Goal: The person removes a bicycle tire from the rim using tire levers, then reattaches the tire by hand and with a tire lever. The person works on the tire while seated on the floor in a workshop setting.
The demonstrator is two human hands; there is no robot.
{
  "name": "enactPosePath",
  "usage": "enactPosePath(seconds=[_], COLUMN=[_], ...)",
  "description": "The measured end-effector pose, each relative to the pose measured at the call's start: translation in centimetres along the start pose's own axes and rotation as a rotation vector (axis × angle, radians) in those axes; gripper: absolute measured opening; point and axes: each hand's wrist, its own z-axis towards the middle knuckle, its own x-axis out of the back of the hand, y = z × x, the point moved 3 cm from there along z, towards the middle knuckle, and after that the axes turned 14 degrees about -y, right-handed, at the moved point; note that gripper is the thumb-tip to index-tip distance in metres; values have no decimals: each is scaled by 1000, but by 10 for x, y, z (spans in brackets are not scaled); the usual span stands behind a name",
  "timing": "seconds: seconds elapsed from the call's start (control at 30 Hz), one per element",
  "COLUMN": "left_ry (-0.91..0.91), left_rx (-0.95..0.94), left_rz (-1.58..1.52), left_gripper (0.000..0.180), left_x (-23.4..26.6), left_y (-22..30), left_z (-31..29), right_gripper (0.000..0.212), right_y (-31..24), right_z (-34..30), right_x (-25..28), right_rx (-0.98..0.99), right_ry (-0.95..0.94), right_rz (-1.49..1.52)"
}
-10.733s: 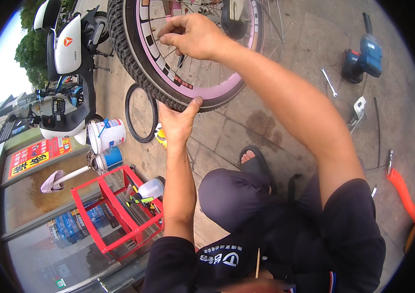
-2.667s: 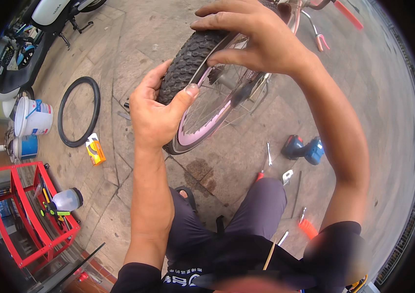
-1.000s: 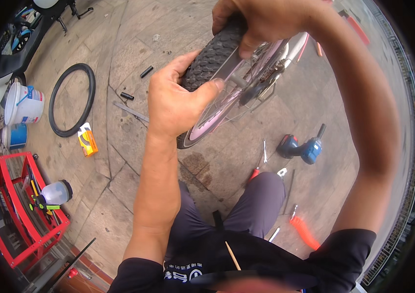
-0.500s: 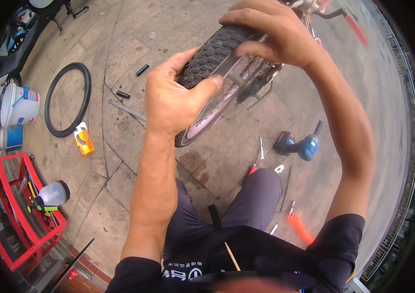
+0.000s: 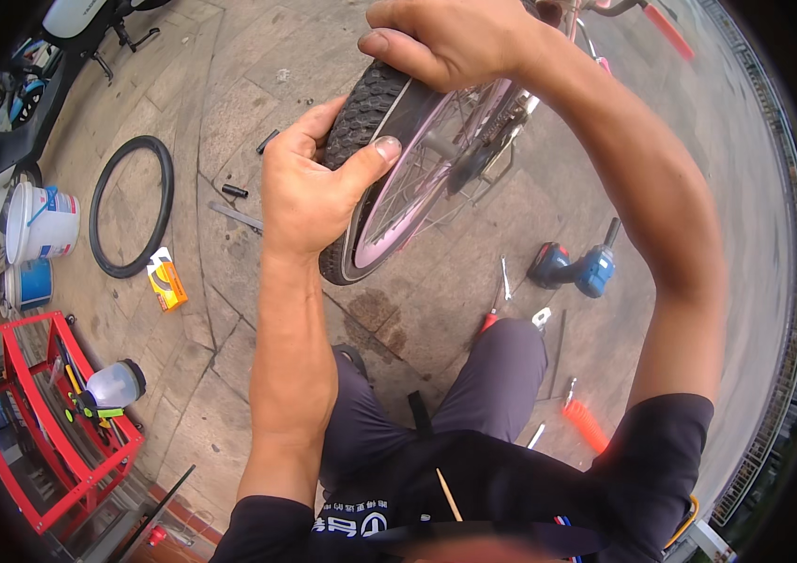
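The thumb (image 5: 402, 53) of the right hand (image 5: 450, 42) was moved onto the tire (image 5: 361, 117) top, its grip not clear; the tire was pinched by the left hand (image 5: 309, 195), likely kept still.

Soft daylight, edges fisheye-bent

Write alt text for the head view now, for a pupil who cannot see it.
A person's left hand grips the black tyre of a pink bicycle wheel, the right hand at its upper part. On paving to the left are a black ring, a yellow box and a red rack; to the right, a blue power tool and a spanner.
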Motion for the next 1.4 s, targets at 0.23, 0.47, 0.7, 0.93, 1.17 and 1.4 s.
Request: enactPosePath(seconds=[0.23, 0.47, 0.7, 0.93, 1.17, 1.4], left_ry=[-9, -32, -44, -8, 347, 222], left_rx=[17, -3, -33, -43, 105, -41], left_rz=[-102, -44, -52, 103, 803, 393], left_gripper=[39, 42, 39, 38, 71, 54], left_x=[16, 14, 12, 11, -5, -2], left_y=[-1, -5, -1, 3, 1, -5], left_z=[2, 2, 0, -1, -14, -8], right_gripper=[42, 37, 52, 55, 53, 48], right_y=[-8, -21, -21, -21, -6, -10], right_z=[15, 0, 18, 30, 18, -1], right_x=[1, -11, 0, 1, -1, 2], right_rx=[-64, 257, 64, 14, 22, 167], right_ry=[-17, 167, -100, -189, -35, 120], right_rz=[46, -175, -16, 130, 165, 13])
